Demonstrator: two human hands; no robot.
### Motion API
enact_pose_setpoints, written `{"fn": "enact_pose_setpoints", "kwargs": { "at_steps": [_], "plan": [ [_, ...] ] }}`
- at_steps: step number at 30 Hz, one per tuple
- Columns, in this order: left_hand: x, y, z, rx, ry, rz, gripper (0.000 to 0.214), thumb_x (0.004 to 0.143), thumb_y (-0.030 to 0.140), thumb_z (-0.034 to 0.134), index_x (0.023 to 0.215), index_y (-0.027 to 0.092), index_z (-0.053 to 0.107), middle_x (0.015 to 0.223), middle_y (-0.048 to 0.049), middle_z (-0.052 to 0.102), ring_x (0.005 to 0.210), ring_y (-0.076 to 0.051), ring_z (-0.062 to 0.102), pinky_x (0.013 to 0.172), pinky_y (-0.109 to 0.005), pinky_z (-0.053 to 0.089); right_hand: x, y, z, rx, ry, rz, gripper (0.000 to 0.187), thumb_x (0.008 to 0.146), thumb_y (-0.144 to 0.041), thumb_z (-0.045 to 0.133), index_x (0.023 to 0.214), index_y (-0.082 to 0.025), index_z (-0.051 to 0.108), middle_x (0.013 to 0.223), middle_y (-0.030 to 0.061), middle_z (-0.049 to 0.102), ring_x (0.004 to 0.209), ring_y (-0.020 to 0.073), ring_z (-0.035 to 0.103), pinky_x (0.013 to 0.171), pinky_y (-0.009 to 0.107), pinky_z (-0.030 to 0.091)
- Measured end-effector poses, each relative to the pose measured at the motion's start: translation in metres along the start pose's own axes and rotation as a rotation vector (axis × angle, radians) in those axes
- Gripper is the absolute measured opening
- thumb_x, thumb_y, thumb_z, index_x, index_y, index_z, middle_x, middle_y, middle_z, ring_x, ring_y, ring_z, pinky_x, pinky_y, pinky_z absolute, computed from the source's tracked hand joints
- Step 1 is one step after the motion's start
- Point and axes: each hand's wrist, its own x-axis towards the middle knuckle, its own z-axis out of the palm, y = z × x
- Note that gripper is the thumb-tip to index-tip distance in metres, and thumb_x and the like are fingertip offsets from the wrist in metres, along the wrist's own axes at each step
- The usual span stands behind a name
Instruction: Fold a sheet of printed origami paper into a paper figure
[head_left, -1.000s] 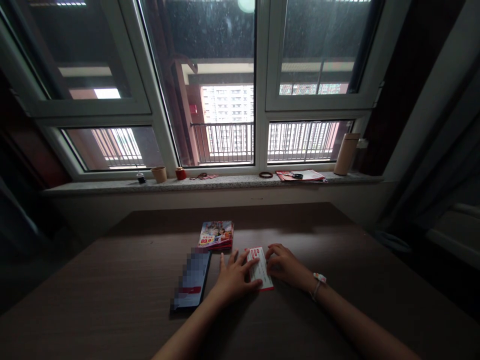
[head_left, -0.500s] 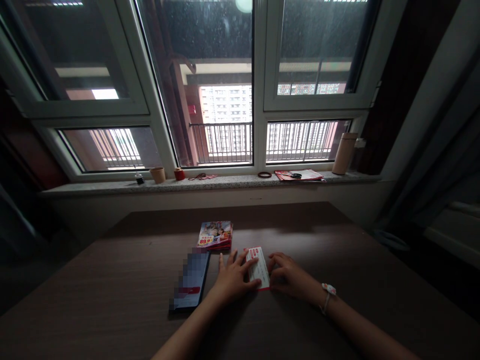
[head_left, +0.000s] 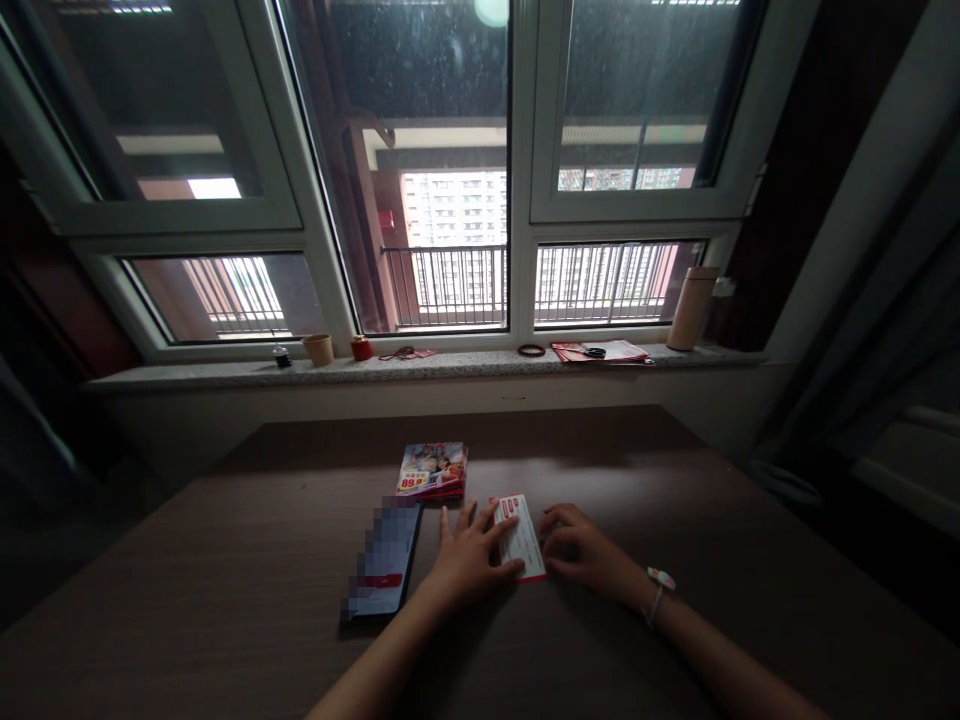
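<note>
A white card with red print and a red edge [head_left: 523,540], perhaps a folded leaflet, lies on the brown table [head_left: 225,560]. My left hand [head_left: 471,558] rests with fingers spread, its thumb and a fingertip on the card's left part. At the card's right edge is my right hand [head_left: 583,555], its fingers curled in toward the thumb. Whether they pinch anything is hidden. Left of my left hand lies a phone [head_left: 386,560], its screen partly pixelated. Just behind the phone sits a stack of colourful printed leaflets [head_left: 433,470].
Along the stone windowsill [head_left: 465,368] stand a paper cup [head_left: 318,349], a small red jar [head_left: 361,348], a dark ring [head_left: 531,351], papers [head_left: 619,352] with scissors [head_left: 595,352] on them, and a tall tan flask [head_left: 691,308]. Windows rise behind the sill.
The whole view has shifted very slightly. My left hand stays spread on the card, and my right hand stays curled at its right edge.
</note>
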Motion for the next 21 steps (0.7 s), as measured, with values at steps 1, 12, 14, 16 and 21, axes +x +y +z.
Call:
{"fn": "enact_pose_setpoints", "kwargs": {
  "at_steps": [1,12,14,16,21],
  "plan": [
    [0.000,0.000,0.000,0.001,-0.001,0.001,0.065,0.079,0.069,0.048,0.140,0.048,0.036,0.158,0.0030,0.020,0.145,-0.036,0.008,0.108,-0.070,-0.004,-0.001,-0.001,0.002,-0.018,-0.009,-0.013,0.002,0.077,-0.022,0.069,0.078,-0.023,0.070,0.108,0.0046,0.061,0.115,0.0220,0.049,0.103,0.038,0.038],
    [0.000,0.000,-0.001,0.006,-0.006,0.004,0.065,0.079,0.068,0.048,0.140,0.048,0.036,0.158,0.0026,0.020,0.145,-0.036,0.007,0.108,-0.069,-0.006,0.007,-0.006,0.009,-0.195,0.004,-0.007,0.008,0.075,-0.015,0.066,0.076,-0.022,0.069,0.107,0.0052,0.062,0.121,0.0250,0.045,0.103,0.041,0.038],
    [0.000,0.000,0.000,0.004,0.003,0.007,0.065,0.079,0.069,0.048,0.140,0.048,0.036,0.158,0.0023,0.021,0.145,-0.036,0.008,0.108,-0.070,-0.006,0.008,-0.005,0.011,-0.219,0.014,0.014,0.008,0.074,-0.014,0.066,0.075,-0.021,0.068,0.108,0.0059,0.061,0.122,0.0259,0.043,0.103,0.041,0.037],
    [0.000,-0.001,0.001,0.001,0.008,0.007,0.065,0.079,0.069,0.049,0.139,0.048,0.037,0.158,0.0022,0.022,0.145,-0.036,0.009,0.108,-0.070,-0.006,0.010,-0.004,0.012,-0.241,0.026,0.026,0.008,0.074,-0.014,0.066,0.075,-0.021,0.068,0.108,0.0062,0.060,0.122,0.0261,0.043,0.103,0.041,0.037],
    [-0.001,0.001,-0.002,0.003,-0.007,-0.001,0.065,0.078,0.068,0.049,0.139,0.048,0.037,0.158,0.0022,0.021,0.145,-0.037,0.008,0.108,-0.070,-0.005,0.014,-0.002,0.013,-0.288,0.051,0.026,0.007,0.074,-0.014,0.066,0.075,-0.021,0.068,0.106,0.0049,0.060,0.117,0.0245,0.047,0.103,0.040,0.036]
  ]
}}
